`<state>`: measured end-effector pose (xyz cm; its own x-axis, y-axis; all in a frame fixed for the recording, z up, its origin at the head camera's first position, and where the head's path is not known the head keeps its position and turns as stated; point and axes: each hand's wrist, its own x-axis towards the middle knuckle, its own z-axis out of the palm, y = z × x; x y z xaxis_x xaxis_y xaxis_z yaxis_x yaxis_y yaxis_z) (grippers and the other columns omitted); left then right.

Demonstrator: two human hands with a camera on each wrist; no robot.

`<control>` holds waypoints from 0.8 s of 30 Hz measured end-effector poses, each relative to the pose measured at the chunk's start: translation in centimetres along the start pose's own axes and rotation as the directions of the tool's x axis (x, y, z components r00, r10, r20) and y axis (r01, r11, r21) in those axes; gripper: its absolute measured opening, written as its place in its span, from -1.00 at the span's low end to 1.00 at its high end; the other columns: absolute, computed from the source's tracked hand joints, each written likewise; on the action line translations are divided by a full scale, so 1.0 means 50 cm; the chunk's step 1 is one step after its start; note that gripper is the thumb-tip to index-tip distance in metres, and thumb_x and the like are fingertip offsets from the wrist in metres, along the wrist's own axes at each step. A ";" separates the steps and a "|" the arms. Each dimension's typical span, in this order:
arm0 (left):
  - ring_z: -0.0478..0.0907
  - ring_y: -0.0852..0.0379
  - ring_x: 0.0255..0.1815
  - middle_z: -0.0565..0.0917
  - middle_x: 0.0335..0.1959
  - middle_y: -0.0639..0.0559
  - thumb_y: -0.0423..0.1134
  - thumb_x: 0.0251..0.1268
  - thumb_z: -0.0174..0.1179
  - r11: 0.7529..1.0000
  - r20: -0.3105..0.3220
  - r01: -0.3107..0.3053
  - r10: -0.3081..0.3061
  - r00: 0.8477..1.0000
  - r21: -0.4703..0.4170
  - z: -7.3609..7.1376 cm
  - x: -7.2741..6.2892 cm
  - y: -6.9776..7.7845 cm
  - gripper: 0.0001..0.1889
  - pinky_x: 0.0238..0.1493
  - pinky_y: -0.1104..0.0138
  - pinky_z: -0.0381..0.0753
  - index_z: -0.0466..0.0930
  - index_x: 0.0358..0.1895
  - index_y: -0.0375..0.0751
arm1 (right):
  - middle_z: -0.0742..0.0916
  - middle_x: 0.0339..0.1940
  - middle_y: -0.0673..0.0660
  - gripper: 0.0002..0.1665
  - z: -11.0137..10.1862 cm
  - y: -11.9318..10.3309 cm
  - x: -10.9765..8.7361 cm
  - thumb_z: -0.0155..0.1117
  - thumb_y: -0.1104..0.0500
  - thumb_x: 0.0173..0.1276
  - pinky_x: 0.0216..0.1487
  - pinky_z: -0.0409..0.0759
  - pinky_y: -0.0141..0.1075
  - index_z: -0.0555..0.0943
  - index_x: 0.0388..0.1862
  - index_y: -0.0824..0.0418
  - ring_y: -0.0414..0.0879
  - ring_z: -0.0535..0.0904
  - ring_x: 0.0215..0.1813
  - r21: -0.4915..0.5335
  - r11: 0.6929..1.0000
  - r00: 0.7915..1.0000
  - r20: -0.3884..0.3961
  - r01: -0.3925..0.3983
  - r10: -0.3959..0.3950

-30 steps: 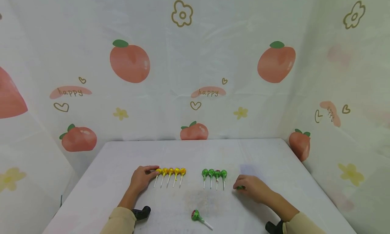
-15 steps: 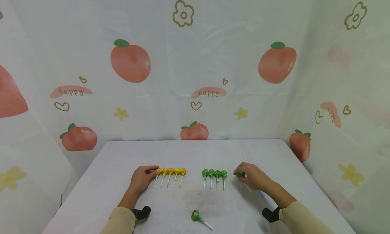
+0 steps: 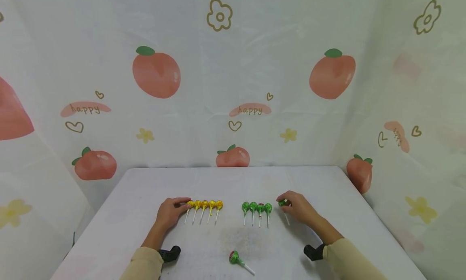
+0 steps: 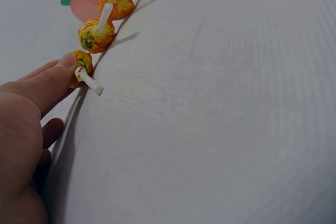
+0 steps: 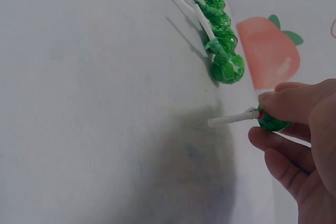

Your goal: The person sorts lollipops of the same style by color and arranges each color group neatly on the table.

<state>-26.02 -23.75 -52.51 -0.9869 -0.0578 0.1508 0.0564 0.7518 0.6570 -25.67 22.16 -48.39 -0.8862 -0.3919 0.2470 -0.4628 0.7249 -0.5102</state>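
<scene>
My left hand pinches the head of the leftmost yellow lollipop between thumb and forefinger. That lollipop ends a row of several yellow lollipops, their white sticks pointing toward me. On the right, my right hand holds a green lollipop by its wrapped head, the white stick sticking out freely. Just left of it in the head view lies a row of several green lollipops, side by side with sticks toward me. In the right wrist view the held lollipop is a short gap from the row's end.
One more green lollipop lies askew near the front of the white table. Black wrist-worn devices sit by both sleeves. Behind the table hangs a pale curtain printed with fruit.
My right hand has moved away from me and slightly left, carrying the green lollipop level with the row; its stick now shows pointing toward me. My left hand has stayed put.
</scene>
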 end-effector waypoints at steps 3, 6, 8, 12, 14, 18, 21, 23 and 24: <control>0.53 -0.10 -0.05 0.66 -0.15 -0.06 -0.14 0.19 0.37 1.000 0.002 0.003 -0.003 1.000 -0.004 0.000 0.000 0.001 -0.71 -0.01 -0.02 0.47 0.74 -0.01 -0.07 | 0.68 -0.20 -0.02 -0.75 0.009 -0.002 0.005 0.39 0.37 0.20 -0.28 0.55 -0.30 0.68 -0.12 0.20 -0.18 0.55 -0.27 0.081 0.987 0.990 -0.014 -0.137 0.138; 0.53 -0.11 -0.03 0.67 -0.13 -0.06 -0.15 0.19 0.37 1.000 0.001 0.000 0.000 1.000 -0.006 -0.001 0.000 0.002 -0.71 0.00 -0.04 0.46 0.74 -0.01 -0.07 | 0.70 -0.22 -0.01 -0.74 0.020 -0.001 0.009 0.41 0.38 0.17 -0.31 0.53 -0.29 0.69 -0.15 0.19 -0.15 0.56 -0.26 0.137 0.967 0.974 -0.041 -0.217 0.224; 0.52 -0.11 -0.04 0.66 -0.13 -0.06 -0.15 0.19 0.37 1.000 0.002 0.003 -0.003 1.000 -0.009 -0.001 0.000 0.003 -0.71 0.00 -0.04 0.46 0.75 -0.02 -0.07 | 0.71 -0.25 -0.01 -0.75 0.028 -0.001 0.010 0.42 0.37 0.15 -0.33 0.51 -0.28 0.70 -0.17 0.19 -0.13 0.56 -0.26 0.166 0.955 0.964 -0.055 -0.247 0.259; 0.52 -0.10 -0.05 0.66 -0.14 -0.06 -0.15 0.19 0.37 1.000 0.003 0.004 -0.004 1.000 -0.005 0.000 0.000 0.002 -0.71 -0.01 -0.03 0.46 0.74 -0.01 -0.07 | 0.70 -0.30 -0.01 -0.76 0.046 0.001 0.009 0.44 0.35 0.14 -0.33 0.47 -0.26 0.70 -0.18 0.20 -0.13 0.53 -0.29 0.208 0.937 0.952 -0.062 -0.280 0.299; 0.52 -0.10 -0.06 0.65 -0.14 -0.06 -0.15 0.19 0.37 1.000 0.004 0.004 -0.004 1.000 -0.002 0.000 0.001 0.002 -0.71 -0.01 -0.03 0.46 0.74 -0.01 -0.06 | 0.68 -0.33 -0.02 -0.77 0.055 0.005 0.008 0.43 0.33 0.15 -0.33 0.46 -0.26 0.69 -0.18 0.20 -0.14 0.52 -0.30 0.231 0.928 0.948 -0.059 -0.291 0.312; 0.52 -0.11 -0.05 0.66 -0.13 -0.06 -0.15 0.19 0.37 1.000 0.005 0.001 -0.001 1.000 0.002 0.001 0.001 0.001 -0.70 -0.01 -0.03 0.46 0.74 -0.01 -0.06 | 0.68 -0.34 -0.03 -0.77 0.069 0.010 0.007 0.45 0.31 0.15 -0.29 0.48 -0.25 0.70 -0.18 0.18 -0.15 0.53 -0.30 0.266 0.918 0.945 -0.062 -0.295 0.322; 0.52 -0.12 -0.03 0.65 -0.12 -0.07 -0.14 0.19 0.37 1.000 0.003 0.002 -0.002 1.000 0.001 0.001 0.001 0.001 -0.70 0.00 -0.04 0.46 0.74 -0.01 -0.06 | 0.69 -0.32 -0.03 -0.77 0.075 0.010 0.006 0.46 0.30 0.15 -0.25 0.49 -0.23 0.70 -0.18 0.18 -0.15 0.55 -0.29 0.273 0.920 0.947 -0.076 -0.280 0.311; 0.52 -0.12 -0.03 0.65 -0.13 -0.07 -0.14 0.19 0.37 1.000 0.003 0.004 -0.004 1.000 -0.002 0.001 0.001 0.001 -0.70 0.00 -0.05 0.46 0.74 0.00 -0.06 | 0.70 -0.31 -0.02 -0.77 0.077 0.009 0.006 0.46 0.30 0.14 -0.24 0.50 -0.23 0.71 -0.18 0.19 -0.14 0.55 -0.28 0.274 0.921 0.948 -0.081 -0.277 0.309; 0.52 -0.13 -0.03 0.65 -0.13 -0.08 -0.14 0.19 0.37 1.000 0.003 0.006 -0.006 1.000 -0.006 0.001 0.001 0.002 -0.70 0.01 -0.05 0.45 0.74 0.00 -0.06 | 0.70 -0.31 -0.02 -0.77 0.077 0.008 0.005 0.46 0.30 0.14 -0.23 0.50 -0.22 0.71 -0.18 0.20 -0.14 0.55 -0.28 0.278 0.920 0.948 -0.080 -0.277 0.309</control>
<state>-26.06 -23.67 -52.48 -0.9876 -0.0602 0.1452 0.0518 0.7476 0.6622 -26.01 20.17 -51.69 -0.9846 -0.1015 0.1425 -0.1746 0.6174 -0.7670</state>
